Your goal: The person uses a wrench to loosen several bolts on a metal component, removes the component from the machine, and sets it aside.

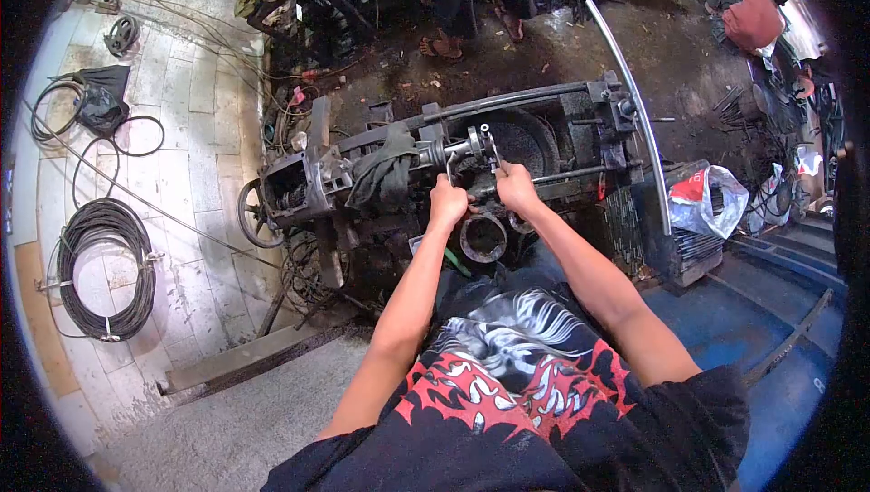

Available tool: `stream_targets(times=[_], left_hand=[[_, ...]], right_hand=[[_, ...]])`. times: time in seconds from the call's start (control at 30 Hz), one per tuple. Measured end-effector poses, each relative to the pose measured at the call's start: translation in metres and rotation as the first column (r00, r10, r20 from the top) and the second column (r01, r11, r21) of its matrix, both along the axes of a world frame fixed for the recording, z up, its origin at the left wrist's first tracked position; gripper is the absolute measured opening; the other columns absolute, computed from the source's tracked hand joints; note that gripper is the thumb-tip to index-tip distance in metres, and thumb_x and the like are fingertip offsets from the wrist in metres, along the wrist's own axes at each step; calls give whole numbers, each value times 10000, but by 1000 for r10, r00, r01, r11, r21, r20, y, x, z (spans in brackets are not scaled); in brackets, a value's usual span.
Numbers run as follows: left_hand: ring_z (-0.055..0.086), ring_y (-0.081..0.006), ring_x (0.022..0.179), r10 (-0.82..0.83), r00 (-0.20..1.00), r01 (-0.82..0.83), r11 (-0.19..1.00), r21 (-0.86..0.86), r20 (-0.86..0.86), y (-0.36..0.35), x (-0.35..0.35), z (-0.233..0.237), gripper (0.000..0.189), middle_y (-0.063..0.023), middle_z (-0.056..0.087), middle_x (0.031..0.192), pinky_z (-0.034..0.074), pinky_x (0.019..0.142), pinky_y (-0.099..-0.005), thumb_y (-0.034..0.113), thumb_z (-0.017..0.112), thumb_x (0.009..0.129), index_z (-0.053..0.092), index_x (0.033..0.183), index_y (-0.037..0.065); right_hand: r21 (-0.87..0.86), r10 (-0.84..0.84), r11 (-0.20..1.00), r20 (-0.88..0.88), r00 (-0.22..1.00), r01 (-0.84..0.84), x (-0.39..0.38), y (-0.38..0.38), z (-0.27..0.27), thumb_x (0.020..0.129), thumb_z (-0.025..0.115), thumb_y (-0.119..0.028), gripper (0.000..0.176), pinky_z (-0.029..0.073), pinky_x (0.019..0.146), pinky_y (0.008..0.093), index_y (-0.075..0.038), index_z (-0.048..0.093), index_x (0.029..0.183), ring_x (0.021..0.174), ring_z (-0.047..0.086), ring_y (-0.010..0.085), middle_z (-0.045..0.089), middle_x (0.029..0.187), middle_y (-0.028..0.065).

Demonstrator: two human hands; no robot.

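Observation:
In front of me stands a long, grimy lathe-like machine (pixel 507 98) with rails. A shiny metal shaft end (pixel 462 147) sticks out from its round head. My left hand (pixel 448 202) is closed around the lower end of a slim metal tool (pixel 450 168) that reaches up to the shaft. My right hand (pixel 516 187) is closed on a wrench-like metal tool (pixel 494 154) beside the shaft's end. The fingers hide the lower parts of both tools. A dark rag (pixel 385 170) is draped over the machine just left of the head. Below my hands sits a round metal ring (pixel 483 238).
A handwheel (pixel 258 213) is at the machine's left end. Coiled black cable (pixel 106 270) lies on the pale tiled floor. A long curved metal strip (pixel 632 98) stands at right, near a white and red sack (pixel 705 197). One person (pixel 754 14) crouches far right; another person's feet (pixel 441 45) show beyond the machine.

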State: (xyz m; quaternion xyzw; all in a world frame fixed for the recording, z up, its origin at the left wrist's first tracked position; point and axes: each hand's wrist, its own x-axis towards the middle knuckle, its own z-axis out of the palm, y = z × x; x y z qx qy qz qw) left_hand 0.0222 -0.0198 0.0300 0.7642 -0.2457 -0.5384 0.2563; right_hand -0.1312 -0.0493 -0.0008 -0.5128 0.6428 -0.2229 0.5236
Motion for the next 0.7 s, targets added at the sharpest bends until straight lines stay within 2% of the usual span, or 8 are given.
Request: stream_targets(times=[0.07, 0.2, 0.33, 0.4, 0.43, 0.47, 0.6, 0.7], left_hand=[[675, -426, 867, -165, 959, 170, 985, 0, 232, 0, 10, -29, 277, -298, 662, 911, 536, 749, -466, 60, 524, 813, 505, 1064, -57], [618, -473, 985, -316, 816, 364, 931, -6, 484, -3, 0, -27, 327, -352, 629, 985, 494, 861, -491, 76, 551, 776, 525, 1065, -73], [605, -464, 1027, -278, 875, 324, 944, -53, 396, -9, -10, -20, 292, -354, 626, 997, 472, 901, -478, 68, 537, 759, 584, 1006, -78], [683, -300, 731, -254, 889, 303, 950, -74, 381, -11, -10, -11, 241, -188, 692, 845, 515, 687, -416, 57, 486, 824, 619, 1002, -35], [628, -246, 593, -269, 942, 265, 963, 44, 201, -17, -7, -6, 207, -143, 661, 770, 489, 543, -386, 43, 455, 854, 607, 967, -42], [628, -246, 593, -272, 940, 268, 962, 46, 204, -23, -4, 0, 207, -143, 661, 770, 489, 543, -386, 43, 455, 854, 607, 967, -42], [560, -167, 523, -360, 923, 370, 927, 58, -135, -45, 7, 8, 123, -94, 582, 704, 448, 451, -316, 15, 435, 887, 543, 853, -30], [565, -166, 525, -329, 940, 335, 941, 53, -87, -47, 2, 14, 113, -87, 577, 695, 449, 449, -313, 17, 439, 882, 537, 843, -22]], right_hand=[[14, 15, 1000, -5, 1000, -15, 0, 0, -2, 916, 505, -195, 266, 471, 803, 497, 38, 628, 957, 953, 601, 473, 624, 909, 315], [11, -13, 1000, 8, 1000, 13, 0, 1, -6, 912, 512, -198, 267, 472, 810, 497, 38, 628, 959, 961, 597, 473, 623, 931, 315], [-26, -18, 999, 13, 1000, 18, 0, 3, 4, 911, 512, -182, 254, 470, 819, 496, 39, 626, 960, 968, 597, 467, 622, 938, 313], [-46, -27, 999, 11, 1000, 27, -1, 3, 7, 911, 510, -177, 250, 470, 821, 494, 40, 626, 957, 971, 598, 464, 622, 936, 311], [-45, -14, 999, 23, 1000, 15, -1, 3, 7, 913, 505, -172, 248, 470, 822, 492, 39, 626, 962, 973, 598, 464, 624, 931, 309], [-44, -2, 999, 36, 999, 3, -1, 2, 7, 915, 500, -167, 247, 469, 822, 490, 38, 627, 967, 975, 598, 463, 626, 926, 307], [-48, -10, 999, 10, 1000, 10, 1, 2, -1, 916, 492, -159, 245, 469, 817, 491, 35, 624, 984, 977, 600, 461, 631, 924, 301], [-22, -8, 1000, -8, 1000, 8, 2, 1, 8, 916, 482, -149, 244, 468, 813, 494, 33, 620, 1002, 975, 603, 461, 632, 936, 301]])
